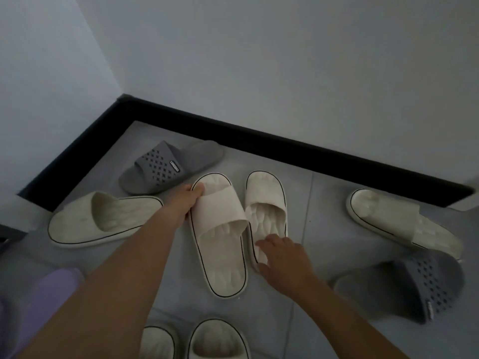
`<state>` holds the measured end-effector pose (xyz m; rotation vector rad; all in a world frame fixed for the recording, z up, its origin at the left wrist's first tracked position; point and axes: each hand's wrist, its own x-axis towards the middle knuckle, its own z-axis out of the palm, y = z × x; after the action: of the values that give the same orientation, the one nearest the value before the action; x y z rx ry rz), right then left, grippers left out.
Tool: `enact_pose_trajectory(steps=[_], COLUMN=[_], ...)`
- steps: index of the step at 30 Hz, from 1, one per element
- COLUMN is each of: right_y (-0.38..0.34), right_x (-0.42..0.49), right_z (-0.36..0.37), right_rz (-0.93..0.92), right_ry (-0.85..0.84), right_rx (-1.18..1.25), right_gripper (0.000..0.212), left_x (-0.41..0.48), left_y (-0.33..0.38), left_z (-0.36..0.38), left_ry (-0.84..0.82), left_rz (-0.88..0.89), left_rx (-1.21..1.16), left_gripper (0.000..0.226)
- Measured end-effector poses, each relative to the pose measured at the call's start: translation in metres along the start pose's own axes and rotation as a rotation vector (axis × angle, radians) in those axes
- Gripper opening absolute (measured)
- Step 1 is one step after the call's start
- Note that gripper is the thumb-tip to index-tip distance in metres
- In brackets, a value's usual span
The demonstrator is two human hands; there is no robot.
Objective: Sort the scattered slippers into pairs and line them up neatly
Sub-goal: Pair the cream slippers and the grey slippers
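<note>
Two cream slippers lie side by side in the middle of the tiled floor. My left hand (190,200) grips the toe edge of the left cream slipper (220,237), thumb on its sole. My right hand (282,257) rests on the heel of the right cream slipper (267,208), fingers curled over its edge. Another cream slipper (103,221) lies sideways at the left, and one more cream slipper (399,224) lies at the right. A grey perforated slipper (171,167) sits near the corner. A second grey slipper (414,283) lies at the lower right.
White walls with a black skirting board (285,149) bound the floor at the back and left. Two more cream slippers (217,340) show at the bottom edge. A lilac cloth (46,294) covers the lower left.
</note>
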<state>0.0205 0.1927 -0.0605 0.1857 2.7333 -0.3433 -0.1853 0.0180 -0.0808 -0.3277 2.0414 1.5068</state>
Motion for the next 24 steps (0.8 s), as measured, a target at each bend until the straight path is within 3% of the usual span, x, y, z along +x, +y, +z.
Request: enact_pose_trajectory(steps=[6, 9, 12, 15, 20, 24], right_y=[0.016, 0.019, 0.019, 0.018, 0.007, 0.012], right_x=[-0.023, -0.019, -0.010, -0.003, 0.002, -0.002], right_z=[0.008, 0.011, 0.013, 0.012, 0.011, 0.003], right_rz=[-0.048, -0.021, 0.066, 0.163, 0.186, 0.212], right_ry=[0.033, 0.048, 0.068, 0.060, 0.017, -0.032], right_rx=[0.033, 0.072, 0.213, 0.335, 0.177, 0.355], right_gripper=[0.034, 0.032, 0.038, 0.051, 0.054, 0.056], left_x=[0.020, 0.022, 0.013, 0.004, -0.002, 0.002], left_y=[-0.004, -0.002, -0.001, 0.003, -0.003, -0.010], left_z=[0.023, 0.033, 0.037, 0.033, 0.021, 0.022], left_ry=[0.051, 0.179, 0.262, 0.237, 0.145, 0.095], left_rz=[0.151, 0.263, 0.257, 0.308, 0.314, 0.242], left_rx=[0.153, 0.434, 0.679, 0.695, 0.657, 0.686], left_gripper=[0.022, 0.030, 0.042, 0.042, 0.030, 0.049])
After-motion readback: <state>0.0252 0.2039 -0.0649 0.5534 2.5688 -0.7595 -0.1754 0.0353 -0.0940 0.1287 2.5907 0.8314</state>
